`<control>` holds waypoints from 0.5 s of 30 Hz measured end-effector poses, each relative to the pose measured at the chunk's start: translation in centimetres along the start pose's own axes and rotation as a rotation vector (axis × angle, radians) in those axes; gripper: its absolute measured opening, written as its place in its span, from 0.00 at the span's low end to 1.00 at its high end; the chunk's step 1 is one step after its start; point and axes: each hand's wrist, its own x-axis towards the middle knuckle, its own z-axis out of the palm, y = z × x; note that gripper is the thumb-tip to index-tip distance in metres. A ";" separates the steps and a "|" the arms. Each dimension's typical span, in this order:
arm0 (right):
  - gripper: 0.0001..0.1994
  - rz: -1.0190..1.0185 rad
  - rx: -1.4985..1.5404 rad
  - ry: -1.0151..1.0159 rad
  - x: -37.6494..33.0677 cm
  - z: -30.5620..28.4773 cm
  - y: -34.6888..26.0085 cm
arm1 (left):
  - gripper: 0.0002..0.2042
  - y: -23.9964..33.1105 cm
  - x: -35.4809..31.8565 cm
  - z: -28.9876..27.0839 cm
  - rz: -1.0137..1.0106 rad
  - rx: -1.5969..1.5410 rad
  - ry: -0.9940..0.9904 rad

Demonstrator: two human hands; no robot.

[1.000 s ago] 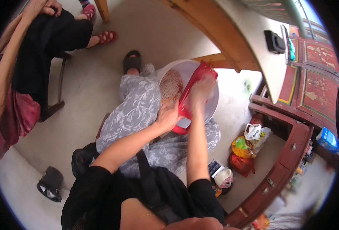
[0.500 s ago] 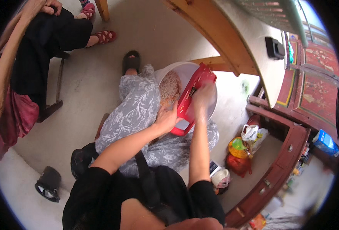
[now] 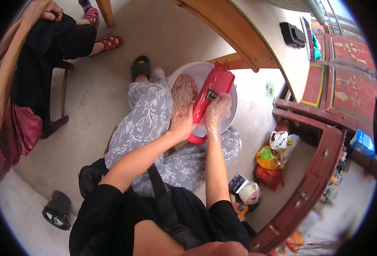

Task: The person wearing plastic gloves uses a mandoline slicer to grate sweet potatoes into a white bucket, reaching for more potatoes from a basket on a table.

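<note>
A long red grater with a small dark metal grating plate leans at a slant across a white tub between my legs. Bits of pale shreds cling to its red surface. My left hand is closed on the grater's lower left edge, close to its handle end. Covered by a clear plastic glove, my right hand rests with curled fingers against the grater just below the grating plate. Whatever those fingers hold is hidden. A heap of pale and orange shreds lies in the tub's left side.
A wooden table overhangs the tub's far side. Seated at the left is another person. On the right stand a red-brown cabinet, plastic bags and an oil bottle. A black bin sits lower left.
My right hand, blurred over the grating plate before, now lies lower on the grater and shows sharply, leaving the plate uncovered. The left hand keeps its hold; the whole view has shifted slightly.
</note>
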 end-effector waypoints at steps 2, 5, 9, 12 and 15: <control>0.07 0.027 -0.048 -0.006 4.5 2.0 1.3 | 0.39 0.3 0.0 0.9 -0.020 -0.004 -0.042; 0.08 0.108 -0.137 -0.129 5.0 1.1 0.2 | 0.39 0.5 -0.4 0.5 -0.016 0.055 -0.017; 0.08 -0.059 -0.203 -0.096 0.4 0.3 -0.2 | 0.37 0.5 -0.5 -0.5 -0.007 -0.014 -0.003; 0.10 -0.044 -0.271 -0.143 0.0 0.2 -1.0 | 0.36 0.1 -0.4 -0.2 -0.016 0.000 -0.031; 0.09 0.100 -0.169 -0.251 5.9 -0.7 -3.6 | 0.37 0.3 -0.1 0.4 0.022 -0.003 0.027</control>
